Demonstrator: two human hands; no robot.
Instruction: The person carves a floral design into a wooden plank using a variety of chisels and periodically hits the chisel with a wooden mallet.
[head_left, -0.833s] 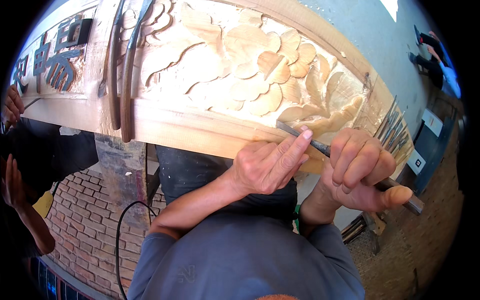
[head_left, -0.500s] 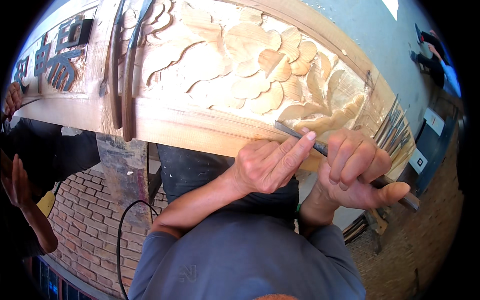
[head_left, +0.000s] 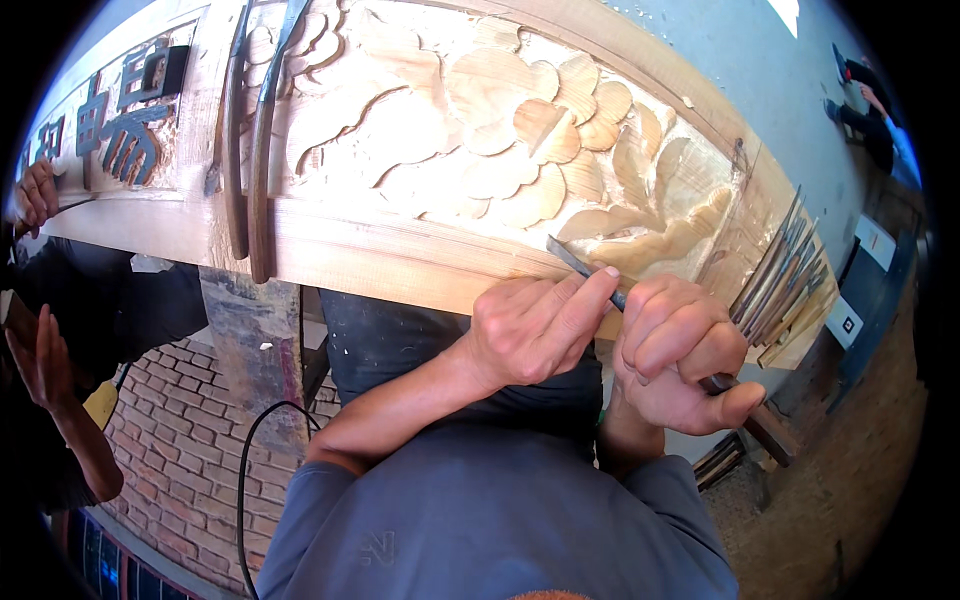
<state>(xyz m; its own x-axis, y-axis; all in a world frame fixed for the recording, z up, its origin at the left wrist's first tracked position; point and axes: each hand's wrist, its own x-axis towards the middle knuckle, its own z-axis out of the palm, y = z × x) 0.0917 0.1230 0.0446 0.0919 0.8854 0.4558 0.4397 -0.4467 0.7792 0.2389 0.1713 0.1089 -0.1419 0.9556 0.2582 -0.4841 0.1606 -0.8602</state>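
A chisel (head_left: 569, 257) lies slantwise over the near edge of a pale carved wooden panel (head_left: 390, 245). Its blade tip rests at the edge of a carved leaf (head_left: 650, 248), close to the panel's raised border. My left hand (head_left: 532, 328) is closed on the blade's shank, with the fingers stretched along it near the wood. Just behind it, my right hand (head_left: 680, 345) wraps round the chisel from above, its thumb lying toward the dark handle (head_left: 770, 432), which sticks out at the lower right. Carved petals (head_left: 548, 130) spread over the wood beyond my hands.
Two long-handled chisels (head_left: 258, 180) lie across the panel at the left. Several carving tools (head_left: 785, 280) lie bunched at its right end. Another person's hands (head_left: 38, 190) are at the far left, near dark raised characters. A black cable (head_left: 243, 470) hangs over the brick floor (head_left: 180, 440).
My right hand has moved left and slightly down, and the chisel's handle has swung toward me, so the tool is steeper. The blade tip has stayed almost in place.
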